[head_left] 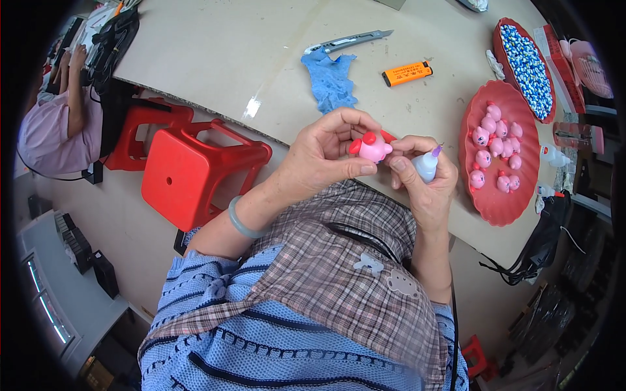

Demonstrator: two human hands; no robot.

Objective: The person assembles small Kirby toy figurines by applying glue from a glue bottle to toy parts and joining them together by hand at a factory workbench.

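left hand [326, 151] pinches a small pink figurine [375, 152] with red feet, right hand [427, 189] grasps a white bottle [426, 167] with purple tip just beside it, blue cloth [331, 81] and orange lighter [408, 73] beyond both hands, red tray [501, 210] of similar figurines [482, 158] off the right hand's outer side

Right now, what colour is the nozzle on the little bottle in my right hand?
The nozzle is purple, seen best in the head view.
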